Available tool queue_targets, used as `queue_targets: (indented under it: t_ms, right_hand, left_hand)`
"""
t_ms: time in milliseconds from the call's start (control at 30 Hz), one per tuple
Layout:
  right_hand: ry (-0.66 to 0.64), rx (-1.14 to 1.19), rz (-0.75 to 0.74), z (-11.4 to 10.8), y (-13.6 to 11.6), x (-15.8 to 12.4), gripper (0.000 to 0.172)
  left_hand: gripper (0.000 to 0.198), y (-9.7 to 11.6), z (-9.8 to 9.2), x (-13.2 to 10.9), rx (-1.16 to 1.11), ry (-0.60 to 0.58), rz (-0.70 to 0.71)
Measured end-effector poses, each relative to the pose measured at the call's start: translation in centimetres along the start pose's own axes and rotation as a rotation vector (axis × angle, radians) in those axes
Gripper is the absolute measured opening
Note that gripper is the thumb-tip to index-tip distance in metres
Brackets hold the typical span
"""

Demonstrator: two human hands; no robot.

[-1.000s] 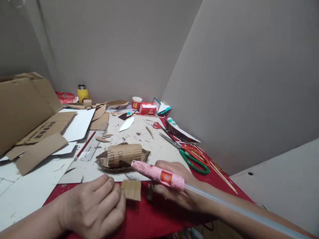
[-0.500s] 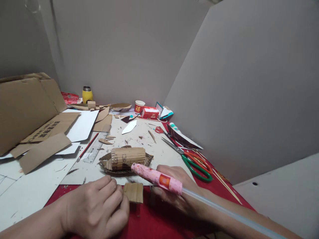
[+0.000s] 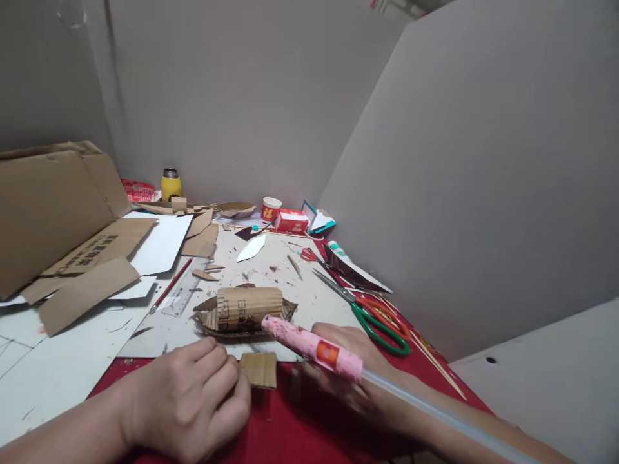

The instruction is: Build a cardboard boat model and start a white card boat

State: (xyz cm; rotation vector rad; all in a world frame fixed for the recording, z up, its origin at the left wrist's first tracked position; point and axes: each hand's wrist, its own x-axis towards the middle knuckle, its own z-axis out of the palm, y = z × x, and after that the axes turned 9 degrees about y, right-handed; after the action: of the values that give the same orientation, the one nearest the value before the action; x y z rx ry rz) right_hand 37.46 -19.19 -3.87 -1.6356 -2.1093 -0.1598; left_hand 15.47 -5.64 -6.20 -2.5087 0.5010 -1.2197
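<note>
Head view, left hand (image 3: 193,396): curled, pinching a corrugated cardboard square (image 3: 260,370).
Right hand (image 3: 355,340): wrapped around a pink glue gun (image 3: 309,343).
Cardboard boat (image 3: 249,306): on the tabletop (image 3: 285,428), just beyond both hands.

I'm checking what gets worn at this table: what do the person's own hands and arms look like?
The left hand and right hand are ungloved, and the visible forearms show no sleeves, watch or bracelet. No ring shows on the left hand; the right hand is too hidden to tell.
</note>
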Motion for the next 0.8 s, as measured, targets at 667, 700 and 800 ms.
queue_targets:
  t_ms: [667, 700, 800]
  right_hand:
    - [-0.012, -0.064, -0.003, 0.6, 0.1, -0.3, 0.034]
    - [-0.037, -0.074, 0.019, 0.5, 0.1, -0.5, 0.035]
    - [-0.077, -0.096, 0.042, 0.4, 0.3, -0.7, 0.038]
  left_hand:
    - [0.026, 0.0, 0.0, 0.0, -0.008, -0.002, 0.005]
    - [0.026, 0.0, 0.0, 0.0, -0.004, 0.005, 0.004]
    - [0.025, -0.1, -0.1, 0.0, 0.014, 0.023, 0.0]
